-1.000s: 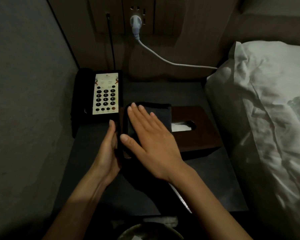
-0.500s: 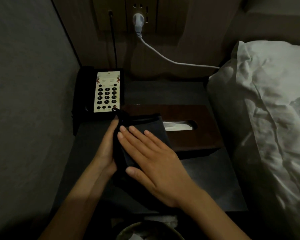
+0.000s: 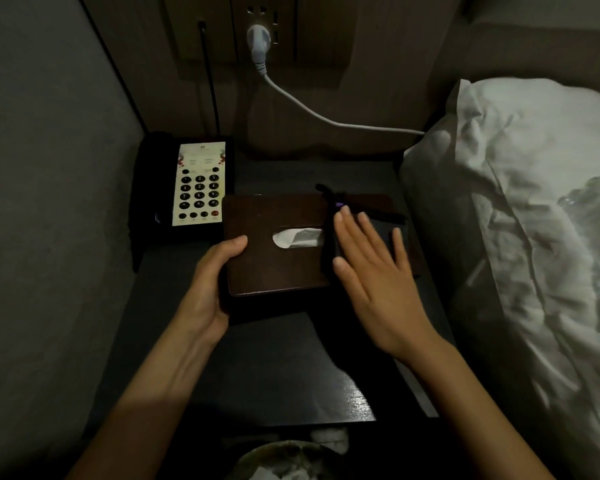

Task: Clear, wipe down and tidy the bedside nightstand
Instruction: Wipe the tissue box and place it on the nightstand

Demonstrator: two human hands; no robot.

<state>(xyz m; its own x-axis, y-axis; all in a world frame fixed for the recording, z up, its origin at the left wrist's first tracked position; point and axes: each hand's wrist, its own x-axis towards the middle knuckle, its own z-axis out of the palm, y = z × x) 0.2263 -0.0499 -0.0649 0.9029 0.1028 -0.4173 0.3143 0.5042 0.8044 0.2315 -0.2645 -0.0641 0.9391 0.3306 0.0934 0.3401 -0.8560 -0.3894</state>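
The right hand [image 3: 374, 271] lies flat over a dark cloth [image 3: 385, 226], hiding most of it; only its far edge and a twisted corner show. That cloth covers the right end of the tissue box [image 3: 278, 268] and part of the tissue slot. The left hand [image 3: 212, 285] hides the box's near left corner. The telephone [image 3: 187, 188] handset is lost in shadow. A bin [image 3: 284, 460] is cut off by the bottom edge, its contents unclear.

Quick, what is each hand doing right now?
Left hand: grips the tissue box at its left edge.
Right hand: open, flat fingers pressing a dark cloth onto the box.
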